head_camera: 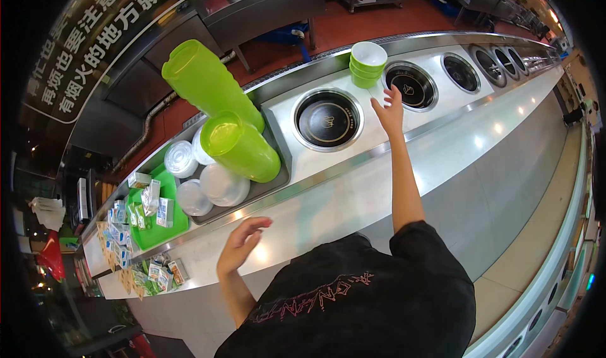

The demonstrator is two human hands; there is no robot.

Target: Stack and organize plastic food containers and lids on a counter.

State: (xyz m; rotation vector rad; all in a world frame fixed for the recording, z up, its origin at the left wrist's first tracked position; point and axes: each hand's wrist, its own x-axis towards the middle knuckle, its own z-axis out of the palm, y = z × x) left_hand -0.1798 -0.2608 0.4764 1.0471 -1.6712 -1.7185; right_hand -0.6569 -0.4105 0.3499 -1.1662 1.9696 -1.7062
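My right hand [390, 111] reaches over the steel counter with fingers spread, just below a short stack of green bowls with white insides [367, 64]; a small gap seems to lie between them, and nothing is in the hand. Beside it is a round black induction cooker [411, 86] set in the counter. My left hand [242, 244], fingers loosely curved and holding nothing, hovers over the counter's front ledge. Beyond it a grey tray [285, 166] bears a shorter green stack [241, 147], a taller green stack [213, 83] and several stacks of clear plastic lids or bowls [225, 185].
Another black induction cooker [327, 119] lies between the grey tray and the bowls, and more run along the counter to the right. At the left, a green tray [165, 232] holds small cartons [164, 212]. More cartons [177, 271] lie on the front ledge.
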